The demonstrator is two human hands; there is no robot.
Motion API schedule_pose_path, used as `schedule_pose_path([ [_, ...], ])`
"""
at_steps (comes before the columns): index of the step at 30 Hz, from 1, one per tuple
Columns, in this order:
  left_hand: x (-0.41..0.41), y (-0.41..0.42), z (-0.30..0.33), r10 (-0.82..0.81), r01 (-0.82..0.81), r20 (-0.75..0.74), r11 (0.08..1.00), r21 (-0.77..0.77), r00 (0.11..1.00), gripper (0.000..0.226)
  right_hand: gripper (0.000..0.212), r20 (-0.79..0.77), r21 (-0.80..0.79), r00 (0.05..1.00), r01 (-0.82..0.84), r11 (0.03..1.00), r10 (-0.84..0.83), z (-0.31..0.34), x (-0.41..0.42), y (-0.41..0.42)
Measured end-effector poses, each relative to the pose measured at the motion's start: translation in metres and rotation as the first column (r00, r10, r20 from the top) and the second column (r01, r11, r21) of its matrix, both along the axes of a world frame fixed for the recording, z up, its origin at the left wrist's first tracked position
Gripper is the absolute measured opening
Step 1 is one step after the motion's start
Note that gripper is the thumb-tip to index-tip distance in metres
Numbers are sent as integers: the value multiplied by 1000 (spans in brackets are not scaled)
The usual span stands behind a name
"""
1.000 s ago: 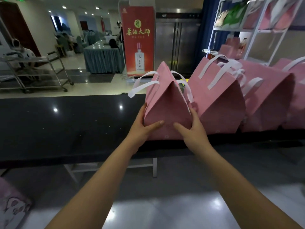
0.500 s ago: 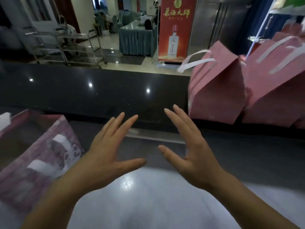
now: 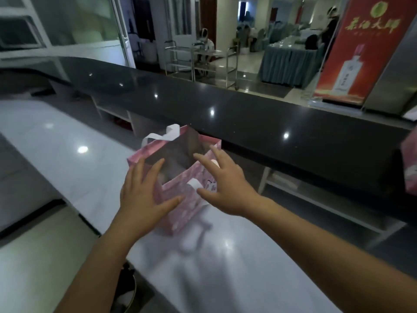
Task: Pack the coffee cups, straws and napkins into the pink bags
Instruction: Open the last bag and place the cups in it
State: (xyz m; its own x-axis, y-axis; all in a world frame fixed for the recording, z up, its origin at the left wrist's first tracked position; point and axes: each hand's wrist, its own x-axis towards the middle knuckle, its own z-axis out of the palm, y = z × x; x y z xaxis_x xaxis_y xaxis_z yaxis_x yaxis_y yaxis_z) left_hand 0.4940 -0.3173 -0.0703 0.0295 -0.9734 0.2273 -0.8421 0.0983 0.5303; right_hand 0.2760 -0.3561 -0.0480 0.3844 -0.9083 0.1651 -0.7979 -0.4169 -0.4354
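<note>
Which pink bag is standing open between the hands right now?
The pink bag on the white counter, mouth open, sits between the left hand and right hand. The other bag barely shows at the right edge.

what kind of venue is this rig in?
Probably a hotel or banquet-hall service counter. A long black counter fronts a hall with a cloth-skirted table, a metal service trolley and a red banner showing a bottle. An open pink bag stands on the white worktop.
</note>
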Motion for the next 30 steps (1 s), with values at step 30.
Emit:
schedule_pose_path([
  [30,-126,48,-17,-109,306,-788,946,105,606,32,15,374,-112,838,466,878,-397,-59,-156,195],
])
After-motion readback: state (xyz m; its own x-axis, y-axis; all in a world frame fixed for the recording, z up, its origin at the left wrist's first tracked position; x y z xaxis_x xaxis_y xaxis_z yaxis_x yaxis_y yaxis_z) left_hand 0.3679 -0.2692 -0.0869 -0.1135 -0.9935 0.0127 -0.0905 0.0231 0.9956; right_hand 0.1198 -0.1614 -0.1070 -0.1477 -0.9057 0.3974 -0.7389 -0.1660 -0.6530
